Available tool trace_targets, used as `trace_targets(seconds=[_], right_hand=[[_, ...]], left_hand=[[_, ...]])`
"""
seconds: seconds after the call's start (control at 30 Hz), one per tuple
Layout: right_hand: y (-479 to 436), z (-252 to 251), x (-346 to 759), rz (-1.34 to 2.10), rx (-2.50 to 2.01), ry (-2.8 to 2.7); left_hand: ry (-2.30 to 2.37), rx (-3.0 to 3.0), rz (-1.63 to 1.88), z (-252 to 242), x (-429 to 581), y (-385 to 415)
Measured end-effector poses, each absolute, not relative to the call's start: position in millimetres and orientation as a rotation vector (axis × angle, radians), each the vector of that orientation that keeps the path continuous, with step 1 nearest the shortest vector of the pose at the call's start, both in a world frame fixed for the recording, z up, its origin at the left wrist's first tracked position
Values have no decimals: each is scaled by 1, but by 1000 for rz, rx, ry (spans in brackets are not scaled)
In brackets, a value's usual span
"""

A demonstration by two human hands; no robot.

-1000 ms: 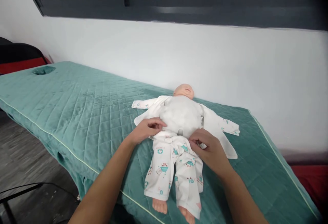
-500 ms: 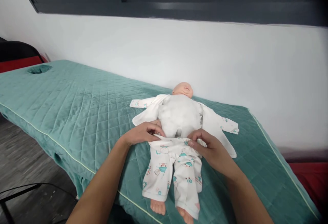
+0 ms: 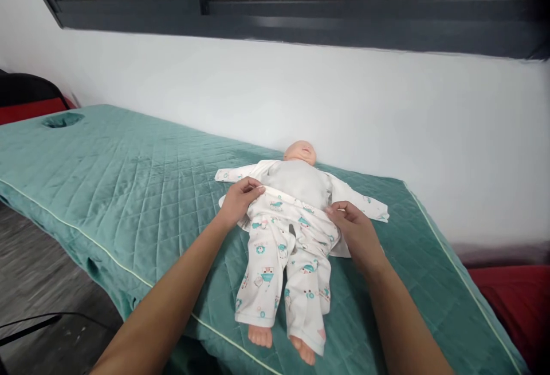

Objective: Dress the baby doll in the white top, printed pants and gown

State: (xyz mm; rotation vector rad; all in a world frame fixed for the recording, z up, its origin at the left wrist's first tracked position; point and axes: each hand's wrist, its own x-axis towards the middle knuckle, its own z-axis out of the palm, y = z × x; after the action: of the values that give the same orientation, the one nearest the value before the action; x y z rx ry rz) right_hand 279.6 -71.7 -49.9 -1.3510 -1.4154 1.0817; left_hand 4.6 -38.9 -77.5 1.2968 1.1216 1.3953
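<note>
- Up over the doll's [image 3: 296, 177] belly goes the waistband [image 3: 296, 198] – half a second ago it sat at the hips – and both hands have risen with it.
- Nearest, smooth moulded feet [image 3: 260, 336] with rounded toes poke from the cuffs.
- Soft white trousers [image 3: 266, 249], printed in teal and pink, clothe the doll's legs in loose wrinkles; a small dark gap shows at the crotch.
- Right hand [image 3: 354, 229]: thumb and forefinger nipped together on the waistband's edge.
- Left hand [image 3: 237, 200]: fingertips closed likewise on its other end, stretching the cloth into a slanting line.
- Beneath lies a velvety green cover [image 3: 163, 192], quilted in diamonds and edged with pale piping.
- Beyond the waistband, a white top [image 3: 365, 203] spreads open around the matt, pale torso, sleeves flung wide.
- Farthest, the round, smooth head [image 3: 301, 150] rests near a plain white wall [image 3: 365, 106], under a dark window frame [image 3: 344, 26].
</note>
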Motion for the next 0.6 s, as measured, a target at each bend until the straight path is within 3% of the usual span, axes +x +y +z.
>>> trace_targets(seconds=[0.3, 0.6], right_hand=[[-68, -59, 303, 1229, -1197, -1674], [-60, -65, 300, 689, -1531, -1555]], left_hand=[[1138, 1307, 1294, -86, 10, -37], [1108, 1379, 1210, -87, 7, -38]])
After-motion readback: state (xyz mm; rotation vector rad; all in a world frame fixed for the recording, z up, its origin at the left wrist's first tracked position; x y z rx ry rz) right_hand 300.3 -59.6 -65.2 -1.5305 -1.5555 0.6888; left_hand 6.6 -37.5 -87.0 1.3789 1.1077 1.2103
